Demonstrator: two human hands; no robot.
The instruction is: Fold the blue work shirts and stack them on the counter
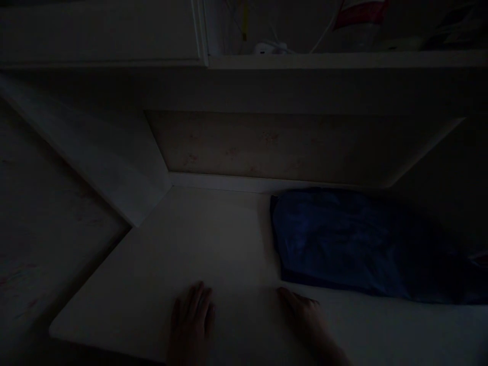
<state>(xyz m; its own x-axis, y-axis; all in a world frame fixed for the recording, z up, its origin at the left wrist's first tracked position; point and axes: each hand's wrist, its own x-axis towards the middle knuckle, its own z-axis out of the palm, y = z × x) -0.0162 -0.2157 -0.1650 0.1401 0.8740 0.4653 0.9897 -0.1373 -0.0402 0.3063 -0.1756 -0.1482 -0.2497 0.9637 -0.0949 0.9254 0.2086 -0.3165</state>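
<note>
In very dim light, my left hand (191,317) lies palm down on the white desk top (213,234), its fingers stretched out and holding nothing. My right hand (303,315) rests on the same surface farther right, turned partly on its side. Its fingertips point toward the left and away from me, and nothing shows in its grasp. Just beyond the right hand lies a dark blue cloth (335,241), folded or bundled into a long flat shape. A small gap separates my fingertips from the near left corner of the cloth.
Above the desk runs a shelf (324,61) holding a white power strip (269,48) with cables and a red-and-white package (360,15). A cabinet door (102,33) closes its left part. A slanted side panel (99,147) bounds the desk's left, beside floral wallpaper (34,244).
</note>
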